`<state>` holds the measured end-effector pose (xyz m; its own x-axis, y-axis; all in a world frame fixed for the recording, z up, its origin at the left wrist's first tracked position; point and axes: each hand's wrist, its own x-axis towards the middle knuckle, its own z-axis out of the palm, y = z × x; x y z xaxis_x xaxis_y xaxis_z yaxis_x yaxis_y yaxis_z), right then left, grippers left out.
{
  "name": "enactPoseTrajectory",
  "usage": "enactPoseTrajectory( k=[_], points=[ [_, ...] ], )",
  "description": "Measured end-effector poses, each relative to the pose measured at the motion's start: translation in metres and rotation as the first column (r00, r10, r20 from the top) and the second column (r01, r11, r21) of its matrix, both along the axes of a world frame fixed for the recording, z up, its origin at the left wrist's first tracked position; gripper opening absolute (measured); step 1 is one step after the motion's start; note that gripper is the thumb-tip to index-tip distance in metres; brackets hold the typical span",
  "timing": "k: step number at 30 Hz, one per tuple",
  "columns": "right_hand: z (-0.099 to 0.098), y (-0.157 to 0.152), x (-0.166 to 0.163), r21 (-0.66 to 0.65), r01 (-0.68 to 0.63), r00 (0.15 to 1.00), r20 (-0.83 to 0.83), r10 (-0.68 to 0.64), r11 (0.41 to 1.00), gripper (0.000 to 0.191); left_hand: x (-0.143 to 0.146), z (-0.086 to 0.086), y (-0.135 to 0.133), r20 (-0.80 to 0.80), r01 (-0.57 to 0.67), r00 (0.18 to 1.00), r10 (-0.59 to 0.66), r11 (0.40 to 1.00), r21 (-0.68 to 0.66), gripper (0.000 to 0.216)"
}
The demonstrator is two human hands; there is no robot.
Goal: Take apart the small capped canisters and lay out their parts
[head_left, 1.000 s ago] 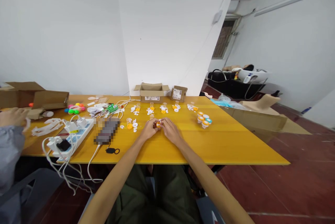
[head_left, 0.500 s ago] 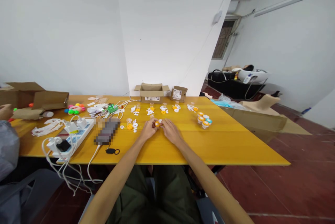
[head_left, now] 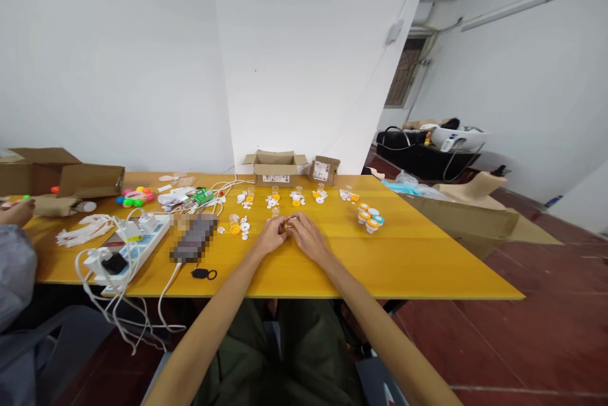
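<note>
My left hand (head_left: 272, 236) and my right hand (head_left: 306, 235) meet over the middle of the yellow table (head_left: 408, 260), fingers pinched together on a small orange round part (head_left: 287, 225). The part is mostly hidden by my fingertips. Just left of my hands lie loose orange and white small parts (head_left: 239, 226). A cluster of finished orange and white capped pieces (head_left: 371, 216) stands to the right. Further back runs a row of little part piles (head_left: 297, 197).
A white power strip (head_left: 135, 244) with chargers and trailing cables sits at the left, next to a blurred dark phone (head_left: 194, 237) and a black ring tag (head_left: 204, 273). Cardboard boxes (head_left: 275, 167) stand at the back edge. Another person's sleeve (head_left: 14, 266) and hand show at far left.
My hands stay together on the orange part, with the fingers shifting slightly around it. The other person's hand at far left has moved about near the box.
</note>
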<state>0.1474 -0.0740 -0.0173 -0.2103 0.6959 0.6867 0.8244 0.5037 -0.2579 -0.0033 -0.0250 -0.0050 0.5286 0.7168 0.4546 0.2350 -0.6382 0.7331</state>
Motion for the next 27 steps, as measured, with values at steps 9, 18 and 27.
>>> enactPoseTrajectory(
  k=[9,18,27],
  points=[
    [-0.001,0.0028,0.0012,0.001,-0.003,1.0,0.017,0.003,1.0,0.024,0.0003,0.0016,-0.0019,-0.045,0.055,0.997,-0.056,0.998,-0.015,0.015],
    [-0.0054,0.006,0.0019,0.045,-0.01,1.0,-0.016,0.01,0.999,0.023,0.0007,0.0028,-0.0031,-0.082,0.05,0.995,-0.052,0.998,-0.032,0.016],
    [-0.0077,0.0068,0.0024,0.057,0.001,0.998,-0.067,0.003,0.998,0.022,0.0006,-0.0004,-0.0001,-0.111,0.021,0.994,-0.02,1.0,0.008,0.019]
  ],
)
